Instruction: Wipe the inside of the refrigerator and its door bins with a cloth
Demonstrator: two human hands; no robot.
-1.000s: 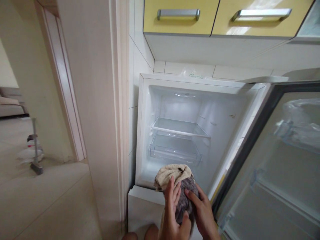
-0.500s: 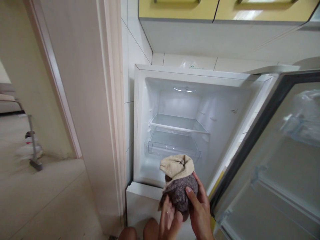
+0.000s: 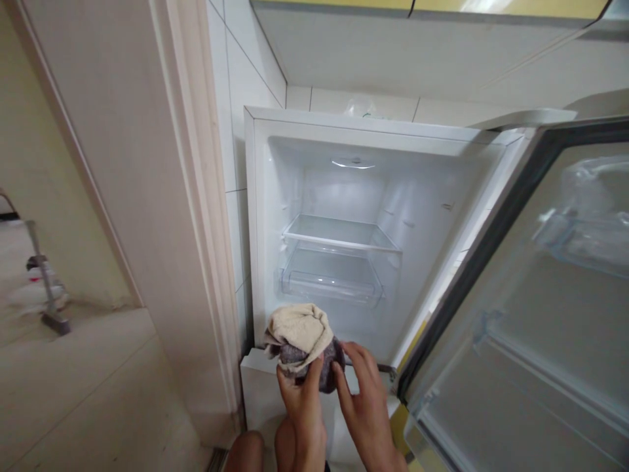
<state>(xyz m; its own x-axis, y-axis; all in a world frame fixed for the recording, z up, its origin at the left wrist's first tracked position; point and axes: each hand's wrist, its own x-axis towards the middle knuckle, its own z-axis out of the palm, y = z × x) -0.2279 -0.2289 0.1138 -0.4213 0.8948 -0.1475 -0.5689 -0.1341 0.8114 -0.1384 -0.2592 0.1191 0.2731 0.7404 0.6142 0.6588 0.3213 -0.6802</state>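
Note:
A bunched cloth (image 3: 301, 328), beige on one face and mottled dark grey-brown on the other, is held before the open refrigerator (image 3: 427, 249). My left hand (image 3: 303, 400) grips it from below, thumb and fingers closed around its lower part. At its right side, my right hand (image 3: 364, 396) has its fingertips on the dark part; the fold between those fingers is partly hidden. Behind the cloth, inside the refrigerator, are a glass shelf (image 3: 339, 231) and a clear plastic drawer (image 3: 329, 287).
The refrigerator door (image 3: 555, 314) stands open on the right, with clear racks and a plastic bag (image 3: 590, 203). A lower white drawer front (image 3: 255, 380) juts out beneath. The door frame (image 3: 181, 216) rises at left; yellow cabinets (image 3: 515, 6) hang overhead.
Both hands and the cloth have shifted left. The cloth is turned and folded over, showing more beige. My left hand has closed around it, and the view has shifted slightly.

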